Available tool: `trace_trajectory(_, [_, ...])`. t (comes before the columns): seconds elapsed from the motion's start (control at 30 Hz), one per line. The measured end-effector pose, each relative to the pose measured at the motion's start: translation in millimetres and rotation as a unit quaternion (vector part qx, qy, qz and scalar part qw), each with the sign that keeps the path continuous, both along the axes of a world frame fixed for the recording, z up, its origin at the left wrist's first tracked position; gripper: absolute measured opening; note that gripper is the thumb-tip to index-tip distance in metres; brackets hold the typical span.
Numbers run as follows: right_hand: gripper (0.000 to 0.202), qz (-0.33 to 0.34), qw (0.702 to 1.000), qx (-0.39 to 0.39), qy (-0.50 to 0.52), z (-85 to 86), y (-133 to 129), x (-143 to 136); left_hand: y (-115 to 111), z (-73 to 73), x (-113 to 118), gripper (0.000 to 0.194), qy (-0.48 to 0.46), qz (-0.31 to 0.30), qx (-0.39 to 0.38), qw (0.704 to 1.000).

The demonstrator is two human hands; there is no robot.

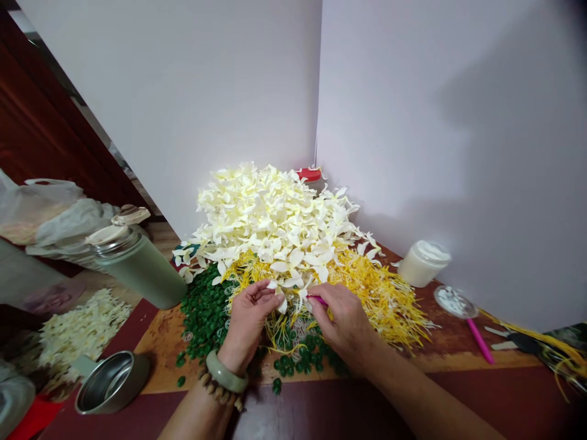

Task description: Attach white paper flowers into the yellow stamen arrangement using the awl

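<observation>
My left hand, with a pale green bangle and a beaded bracelet at the wrist, pinches a white petalled flower between thumb and fingertips. Close beside it, my right hand is closed round a thin magenta stick, whose kind I cannot make out. Another white flower piece shows at the right fingertips; whether they grip it is unclear. Just beyond both hands rises a large heap of white flowers. Yellow stamen-like strands spread to the right, and small green pieces lie to the left.
A green flask and a metal-lined cup stand on the left. To the right are a white jar, a small dish of white stuff and a magenta rod. Pale panels enclose the table's back.
</observation>
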State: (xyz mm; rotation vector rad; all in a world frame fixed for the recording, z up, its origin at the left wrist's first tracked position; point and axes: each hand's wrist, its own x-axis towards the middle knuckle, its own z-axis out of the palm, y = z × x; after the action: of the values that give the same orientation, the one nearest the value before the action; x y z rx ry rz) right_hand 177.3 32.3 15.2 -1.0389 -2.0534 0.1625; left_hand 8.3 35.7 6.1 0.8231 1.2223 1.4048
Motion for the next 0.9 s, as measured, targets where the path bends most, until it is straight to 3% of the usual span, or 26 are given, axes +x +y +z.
trace_trajectory(0.13, [0.014,-0.002,1.0,0.009,-0.014,-0.5,-1,-2,0,-1.5,-1,0.035,-0.007,-0.001,-0.002,1.0])
trace_trajectory(0.33, [0.018,-0.006,0.996,0.061,-0.062,-3.0,-3,-6,-5,2.4,6,0.036,0.006,-0.062,0.009,0.998])
trace_trajectory(0.63, [0.019,0.001,0.985,0.149,-0.083,-5.1,-6,-8,-12,11.7,11,0.027,-0.012,-0.059,0.0,0.998])
trace_trajectory(0.9, [0.019,0.003,0.982,0.165,-0.097,-4.5,-7,-11,-14,11.2,9,0.022,-0.025,-0.092,-0.006,0.995])
